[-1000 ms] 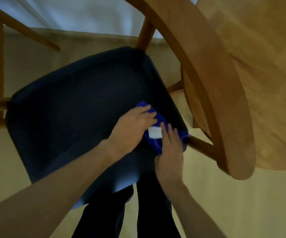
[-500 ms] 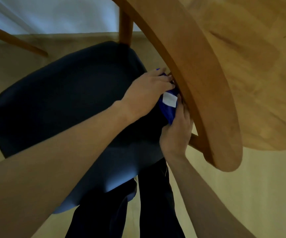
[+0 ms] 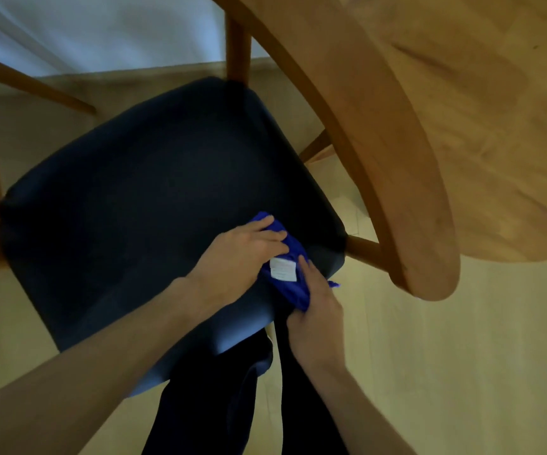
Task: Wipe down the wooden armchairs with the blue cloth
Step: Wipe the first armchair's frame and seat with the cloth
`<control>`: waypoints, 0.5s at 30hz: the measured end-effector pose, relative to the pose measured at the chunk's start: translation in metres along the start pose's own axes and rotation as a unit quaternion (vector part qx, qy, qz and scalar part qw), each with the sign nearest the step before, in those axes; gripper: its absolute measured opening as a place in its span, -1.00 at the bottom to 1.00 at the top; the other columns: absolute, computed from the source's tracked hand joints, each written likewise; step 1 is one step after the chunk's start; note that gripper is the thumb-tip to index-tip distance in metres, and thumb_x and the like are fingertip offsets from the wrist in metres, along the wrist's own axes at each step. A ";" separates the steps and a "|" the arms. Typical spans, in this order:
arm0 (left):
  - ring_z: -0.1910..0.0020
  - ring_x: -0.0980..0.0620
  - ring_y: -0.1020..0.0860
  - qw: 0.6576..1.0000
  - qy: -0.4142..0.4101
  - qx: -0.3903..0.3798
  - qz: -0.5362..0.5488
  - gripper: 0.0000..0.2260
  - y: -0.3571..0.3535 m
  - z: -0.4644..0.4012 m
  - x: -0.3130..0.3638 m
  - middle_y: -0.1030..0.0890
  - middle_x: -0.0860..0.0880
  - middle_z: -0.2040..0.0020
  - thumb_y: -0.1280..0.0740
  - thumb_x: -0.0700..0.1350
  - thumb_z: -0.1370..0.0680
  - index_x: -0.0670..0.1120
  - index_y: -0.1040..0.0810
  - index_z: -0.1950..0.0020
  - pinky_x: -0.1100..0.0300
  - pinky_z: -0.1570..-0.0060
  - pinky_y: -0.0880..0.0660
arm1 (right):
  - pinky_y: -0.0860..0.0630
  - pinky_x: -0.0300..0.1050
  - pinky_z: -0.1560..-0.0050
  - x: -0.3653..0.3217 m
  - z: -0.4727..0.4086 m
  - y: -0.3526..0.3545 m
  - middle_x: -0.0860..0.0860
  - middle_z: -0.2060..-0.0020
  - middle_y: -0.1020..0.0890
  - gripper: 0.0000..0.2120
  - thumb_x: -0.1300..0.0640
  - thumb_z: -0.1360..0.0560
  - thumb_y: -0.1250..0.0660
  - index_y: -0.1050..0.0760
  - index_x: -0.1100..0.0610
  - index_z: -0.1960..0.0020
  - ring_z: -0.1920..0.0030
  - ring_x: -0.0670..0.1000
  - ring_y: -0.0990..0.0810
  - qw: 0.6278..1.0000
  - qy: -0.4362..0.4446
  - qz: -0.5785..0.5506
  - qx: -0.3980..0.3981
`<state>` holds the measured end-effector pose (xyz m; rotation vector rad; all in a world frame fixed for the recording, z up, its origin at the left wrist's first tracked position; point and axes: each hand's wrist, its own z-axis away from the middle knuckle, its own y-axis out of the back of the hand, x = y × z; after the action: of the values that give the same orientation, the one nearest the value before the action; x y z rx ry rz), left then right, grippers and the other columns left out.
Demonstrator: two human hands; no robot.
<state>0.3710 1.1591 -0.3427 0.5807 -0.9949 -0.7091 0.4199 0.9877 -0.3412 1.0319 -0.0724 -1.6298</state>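
The blue cloth lies bunched on the dark seat cushion of the wooden armchair, down at the cushion's 4 o'clock corner, close to the front edge. A small white label shows on its upper face. The left hand lies over the cloth from the 9 o'clock side, fingers stretched across the folds and pressing them flat onto the seat rather than curling round them. The right hand comes up from 6 o'clock and takes the cloth's near end; its fingers seem to be curled into the fabric in a pinch, though the thumb side is hidden, so that grip is not wholly plain. The armchair's curved armrest sweeps from 12 o'clock down to its rounded end at 3 o'clock of the cloth, apart from it, with a wooden spindle running between seat and armrest just beside the cushion corner. A round wooden table top fills the 2 o'clock part of the view. The person's dark trouser legs show below the seat at 6 o'clock, over a pale floor.
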 end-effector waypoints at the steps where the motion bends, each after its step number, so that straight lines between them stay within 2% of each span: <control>1: -0.54 0.06 -0.10 1.000 -0.011 0.007 0.002 -0.45 0.004 -0.004 -0.001 -0.31 0.06 -0.50 -0.29 -0.34 -0.51 0.02 -0.37 -0.46 0.15 -0.47 -0.16 | -0.30 0.05 -0.48 0.002 -0.004 0.010 -0.05 -0.49 -0.35 -0.17 0.49 -0.38 -0.27 -0.25 -0.06 -0.53 -0.50 -0.02 -0.27 1.000 0.015 0.008 0.013; 4: -0.51 -0.02 -0.21 0.996 -0.053 0.071 0.027 -0.48 0.014 -0.040 0.012 -0.37 -0.04 -0.46 -0.32 -0.35 -0.50 -0.08 -0.39 -0.44 0.04 -0.46 -0.22 | -0.33 0.02 -0.45 0.006 -0.020 0.028 -0.05 -0.48 -0.36 -0.17 0.48 -0.39 -0.29 -0.24 -0.07 -0.54 -0.48 -0.01 -0.31 0.994 0.046 0.012 0.101; 6: -0.50 0.00 -0.22 0.993 -0.063 0.094 0.036 -0.51 0.020 -0.070 0.024 -0.37 -0.05 -0.47 -0.30 -0.32 -0.54 -0.09 -0.37 -0.46 0.06 -0.47 -0.20 | -0.39 -0.03 -0.39 0.007 -0.031 0.026 -0.04 -0.46 -0.40 -0.18 0.46 -0.42 -0.28 -0.20 -0.06 -0.56 -0.43 0.00 -0.38 0.990 0.042 -0.004 0.132; 8: -0.52 0.03 -0.18 0.995 -0.053 0.074 0.028 -0.54 0.019 -0.087 0.029 -0.32 -0.01 -0.50 -0.24 -0.28 -0.59 -0.06 -0.34 -0.48 0.11 -0.49 -0.13 | -0.39 -0.02 -0.41 0.008 -0.038 0.014 -0.01 -0.47 -0.38 -0.18 0.47 -0.43 -0.26 -0.15 -0.04 -0.58 -0.44 0.02 -0.37 0.992 0.019 -0.003 0.129; 10: -0.54 0.07 -0.10 0.998 -0.044 0.052 -0.009 -0.54 0.012 -0.086 0.023 -0.28 0.00 -0.52 -0.24 -0.27 -0.59 -0.05 -0.32 -0.49 0.20 -0.50 0.02 | -0.28 -0.05 -0.47 0.011 -0.040 0.000 0.00 -0.52 -0.29 -0.14 0.49 -0.42 -0.28 -0.11 -0.02 -0.59 -0.51 0.03 -0.26 0.990 0.008 0.024 0.138; 12: -0.54 0.10 -0.06 0.997 -0.049 0.062 -0.005 -0.54 0.003 -0.071 0.013 -0.27 0.01 -0.52 -0.26 -0.27 -0.58 -0.07 -0.33 -0.48 0.27 -0.49 0.11 | -0.20 -0.10 -0.48 0.014 -0.036 -0.008 -0.03 -0.55 -0.24 -0.12 0.51 -0.40 -0.29 -0.13 -0.02 -0.58 -0.55 0.00 -0.16 0.988 0.013 0.029 0.154; 15: -0.53 0.05 -0.15 0.993 -0.048 0.086 0.063 -0.59 -0.009 -0.037 0.007 -0.36 -0.07 -0.47 -0.29 -0.34 -0.54 -0.15 -0.45 -0.39 0.26 -0.48 0.02 | -0.14 -0.23 -0.49 0.014 -0.013 -0.025 -0.08 -0.54 -0.25 -0.12 0.52 -0.38 -0.29 -0.18 -0.07 -0.56 -0.55 -0.05 -0.15 0.990 -0.001 0.001 0.143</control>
<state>0.4046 1.1522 -0.3610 0.6319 -1.1807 -0.5454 0.4095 0.9904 -0.3707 1.2469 -0.3167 -1.6488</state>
